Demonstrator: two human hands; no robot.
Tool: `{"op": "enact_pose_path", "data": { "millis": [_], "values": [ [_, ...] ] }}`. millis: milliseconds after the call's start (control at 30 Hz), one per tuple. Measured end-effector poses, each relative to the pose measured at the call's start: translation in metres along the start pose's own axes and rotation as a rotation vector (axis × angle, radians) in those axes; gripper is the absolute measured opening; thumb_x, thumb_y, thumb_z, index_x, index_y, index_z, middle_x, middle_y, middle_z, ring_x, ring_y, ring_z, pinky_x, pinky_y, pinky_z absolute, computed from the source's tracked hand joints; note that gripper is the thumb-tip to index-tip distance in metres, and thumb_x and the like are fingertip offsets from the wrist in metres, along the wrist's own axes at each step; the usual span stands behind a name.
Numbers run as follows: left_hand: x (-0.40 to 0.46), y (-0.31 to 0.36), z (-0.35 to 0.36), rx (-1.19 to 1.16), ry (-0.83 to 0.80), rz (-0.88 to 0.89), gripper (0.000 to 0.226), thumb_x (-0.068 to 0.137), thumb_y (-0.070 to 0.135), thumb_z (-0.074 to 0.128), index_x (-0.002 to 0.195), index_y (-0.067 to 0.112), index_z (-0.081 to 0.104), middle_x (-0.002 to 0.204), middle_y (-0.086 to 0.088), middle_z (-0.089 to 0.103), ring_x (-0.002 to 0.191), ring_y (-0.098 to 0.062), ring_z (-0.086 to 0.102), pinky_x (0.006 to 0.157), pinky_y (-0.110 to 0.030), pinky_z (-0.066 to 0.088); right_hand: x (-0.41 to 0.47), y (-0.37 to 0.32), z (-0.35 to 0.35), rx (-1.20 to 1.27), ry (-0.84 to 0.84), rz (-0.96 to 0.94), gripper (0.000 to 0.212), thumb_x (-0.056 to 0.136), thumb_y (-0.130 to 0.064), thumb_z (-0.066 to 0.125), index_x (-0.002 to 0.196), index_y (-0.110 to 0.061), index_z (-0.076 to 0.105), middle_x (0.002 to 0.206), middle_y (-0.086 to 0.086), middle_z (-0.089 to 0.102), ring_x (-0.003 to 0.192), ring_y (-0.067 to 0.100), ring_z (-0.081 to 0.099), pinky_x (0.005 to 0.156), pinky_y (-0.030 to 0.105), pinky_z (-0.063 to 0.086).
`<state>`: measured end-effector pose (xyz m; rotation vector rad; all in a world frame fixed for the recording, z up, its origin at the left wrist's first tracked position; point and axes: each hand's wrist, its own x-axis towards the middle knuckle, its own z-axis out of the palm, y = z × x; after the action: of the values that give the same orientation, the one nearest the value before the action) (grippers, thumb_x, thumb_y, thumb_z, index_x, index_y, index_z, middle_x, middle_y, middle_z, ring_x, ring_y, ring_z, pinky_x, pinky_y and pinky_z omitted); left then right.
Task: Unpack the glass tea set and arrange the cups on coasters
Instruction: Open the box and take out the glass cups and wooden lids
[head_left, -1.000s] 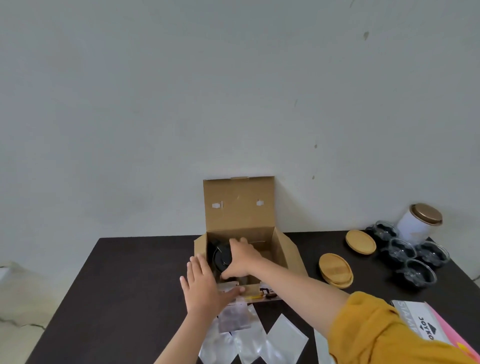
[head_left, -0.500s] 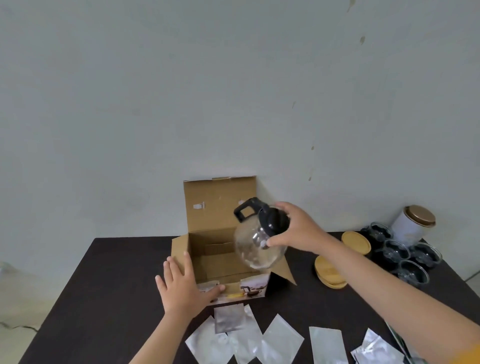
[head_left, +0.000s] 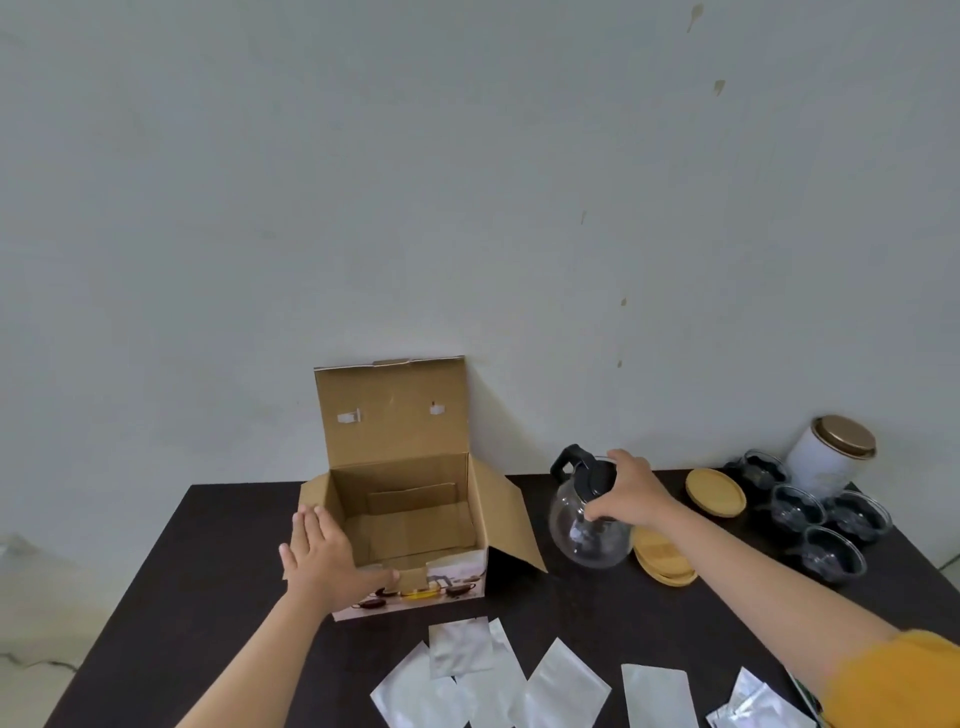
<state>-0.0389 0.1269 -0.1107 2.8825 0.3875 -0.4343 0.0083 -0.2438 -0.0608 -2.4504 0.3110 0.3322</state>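
The glass teapot (head_left: 589, 530), round-bellied with a black lid and black handle, is sitting low over the dark table (head_left: 218, 561), just right of the open cardboard box (head_left: 400, 499); whether its base is touching the tabletop cannot be told. The right hand (head_left: 626, 491) is gripping it from above, fingers curled over the black lid and thumb against the glass shoulder. A stack of wooden coasters (head_left: 662, 558) is lying just beside the teapot on its right, partly behind the glass, and another wooden coaster (head_left: 716, 492) is lying further back. Right of these, four clear glass cups (head_left: 831, 540) are clustered together, with a white canister (head_left: 831, 457) topped by a bronze lid standing behind them against the wall.

The left hand (head_left: 324, 558) is lying flat with fingers straight, pressing on the box's front left corner and grasping nothing. The box is standing with its lid flap upright. Silvery foil pouches (head_left: 498, 680) are lying scattered on the table nearer the person.
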Motion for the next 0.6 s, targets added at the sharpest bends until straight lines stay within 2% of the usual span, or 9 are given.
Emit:
{"op": "enact_pose_path", "data": {
  "millis": [100,267,500,600],
  "values": [
    [0.003,-0.001,0.0,0.011,-0.023,0.009,0.14,0.061,0.082,0.058,0.145,-0.001,-0.017,0.156,-0.018,-0.018,0.144,-0.034,-0.018,0.116,-0.051,0.001,0.013,0.005,0.013,-0.01,-0.009,0.024,0.114,0.045,-0.033,0.081,0.145,-0.015,0.028,0.132,0.01,0.035,0.119,0.03,0.045,0.092,0.04,0.051],
    [0.004,-0.004,0.003,-0.016,-0.009,0.022,0.139,0.062,0.08,0.059,0.145,-0.001,-0.018,0.156,-0.017,-0.019,0.144,-0.032,-0.019,0.116,-0.051,0.0,0.033,0.013,0.025,0.001,-0.003,0.061,0.111,0.036,-0.038,0.077,0.138,-0.019,0.037,0.123,0.007,0.038,0.112,0.029,0.049,0.089,0.041,0.052],
    [0.004,-0.005,0.006,-0.023,0.009,0.027,0.137,0.064,0.08,0.059,0.145,0.0,-0.018,0.156,-0.016,-0.018,0.144,-0.032,-0.018,0.116,-0.05,0.001,0.05,0.007,0.024,0.009,0.004,0.009,0.096,0.054,-0.023,0.085,0.137,-0.013,0.037,0.127,0.01,0.036,0.114,0.028,0.047,0.088,0.035,0.05],
    [0.005,-0.004,0.006,-0.026,0.018,0.027,0.138,0.063,0.08,0.059,0.145,0.0,-0.017,0.157,-0.016,-0.017,0.144,-0.033,-0.017,0.116,-0.05,0.002,0.057,0.006,0.023,-0.018,-0.015,0.007,0.1,0.057,-0.019,0.084,0.142,-0.012,0.032,0.135,0.012,0.035,0.124,0.029,0.041,0.097,0.037,0.046]
  ]
}}
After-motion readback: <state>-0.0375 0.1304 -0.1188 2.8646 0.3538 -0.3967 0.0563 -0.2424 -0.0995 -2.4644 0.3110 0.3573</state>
